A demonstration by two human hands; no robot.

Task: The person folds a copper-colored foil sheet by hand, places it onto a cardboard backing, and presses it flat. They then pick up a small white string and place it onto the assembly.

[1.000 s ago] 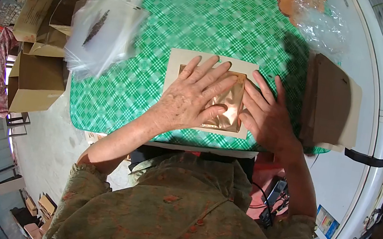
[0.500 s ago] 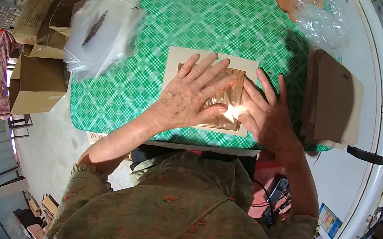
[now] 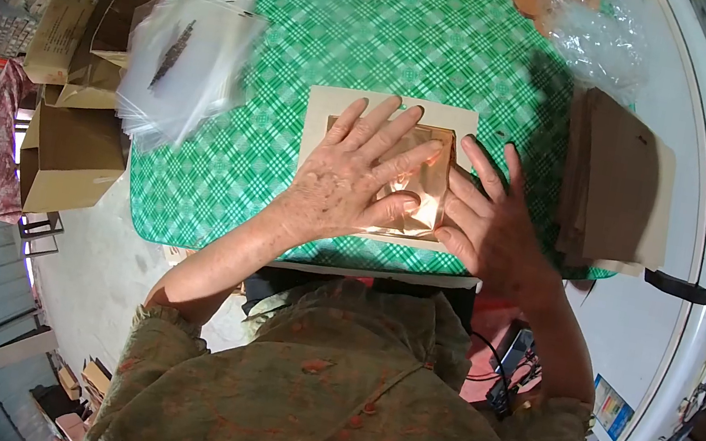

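Observation:
A shiny, copper-coloured flat square (image 3: pixel 428 197), foil-like or wrapped in clear film, lies on a beige card sheet (image 3: pixel 452 120) near the table's front edge. My left hand (image 3: pixel 352 170) rests flat across its left part, fingers spread, and hides much of it. At its right edge is my right hand (image 3: pixel 496 220), fingers extended and apart, with the thumb and lower fingers touching or very near the edge. Neither hand grasps anything.
A green checked cloth covers the table (image 3: pixel 356 27). Clear plastic bags (image 3: pixel 199 58) are piled at left, brown sheets (image 3: pixel 617 184) stacked at right, and crumpled clear plastic (image 3: pixel 595 33) lies at back right. Cardboard boxes (image 3: pixel 72 158) stand left of the table.
My right hand has shifted slightly at the square's right edge. The bright glare on the shiny surface has faded, and that surface looks smoother. My left hand stays nearly still.

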